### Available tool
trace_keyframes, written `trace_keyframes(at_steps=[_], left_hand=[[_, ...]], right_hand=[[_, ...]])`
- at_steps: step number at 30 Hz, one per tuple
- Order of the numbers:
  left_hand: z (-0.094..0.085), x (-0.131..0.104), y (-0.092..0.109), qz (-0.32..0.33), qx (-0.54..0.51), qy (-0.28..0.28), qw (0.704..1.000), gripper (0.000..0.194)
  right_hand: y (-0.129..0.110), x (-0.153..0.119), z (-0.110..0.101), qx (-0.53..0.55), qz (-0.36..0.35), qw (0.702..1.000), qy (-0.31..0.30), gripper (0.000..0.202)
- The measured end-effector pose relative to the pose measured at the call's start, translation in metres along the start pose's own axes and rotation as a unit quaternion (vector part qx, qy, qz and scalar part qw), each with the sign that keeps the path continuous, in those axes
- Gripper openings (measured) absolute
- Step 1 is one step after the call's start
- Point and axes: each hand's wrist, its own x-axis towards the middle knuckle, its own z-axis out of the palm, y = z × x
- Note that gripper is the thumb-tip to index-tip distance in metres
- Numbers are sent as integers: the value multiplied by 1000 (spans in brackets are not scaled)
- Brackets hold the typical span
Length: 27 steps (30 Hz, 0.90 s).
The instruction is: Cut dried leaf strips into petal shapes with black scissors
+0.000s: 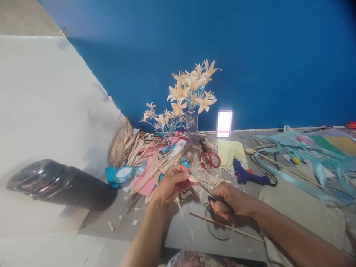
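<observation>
In my right hand [224, 200] are scissors [204, 188] with dark ring handles, their blades pointing up and left. My left hand [172, 183] pinches a small pale piece [193, 179], perhaps dried husk, right at the blade tips. The fingers partly hide this piece, and whether the blades are parted cannot be made out. Dried husk scraps [215, 178] lie scattered behind both hands. A thin wooden stick [244, 233] lies on the table below the scissors.
Husk flowers stand in a glass vase [191, 124] by the blue wall. Red-handled scissors [210, 158], a blue glue gun [249, 176], light blue ribbon [294, 180] and a beige cloth [300, 207] lie rightward. At left are a ribbon roll [125, 173], a husk bundle [122, 148] and a black cylindrical object [66, 185].
</observation>
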Motion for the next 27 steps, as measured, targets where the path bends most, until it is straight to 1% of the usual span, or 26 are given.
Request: trace_keyframes(at_steps=[2, 8, 13, 15, 17, 20, 22, 24, 27], left_hand=[[-1, 0, 1, -1, 1, -3, 1000, 23], [-2, -1, 3, -9, 9, -6, 1000, 27], [-4, 0, 3, -17, 17, -12, 1000, 30], [-4, -1, 2, -10, 17, -9, 1000, 29], [0, -1, -1, 6, 1, 12, 1000, 28], [10, -3, -9, 22, -40, 50, 998, 27], [18, -4, -17, 21, -71, 56, 996, 27], [25, -4, -25, 18, -108, 58, 992, 27], [36, -3, -37, 12, -144, 76, 987, 27]], right_hand=[[-2, 0, 0, -8, 3, 1000, -3, 50], [-4, -1, 0, -17, 17, 1000, -9, 47], [-6, -2, 2, 15, 44, 999, -12, 48], [-6, -2, 2, 33, 50, 998, -1, 50], [-6, 0, 2, 46, 39, 998, 29, 53], [-5, 3, 2, 71, 4, 994, 80, 59], [-5, 6, 2, 91, -17, 990, 110, 59], [-6, 8, 2, 106, -28, 980, 166, 51], [-8, 11, 3, 136, -27, 951, 276, 41]])
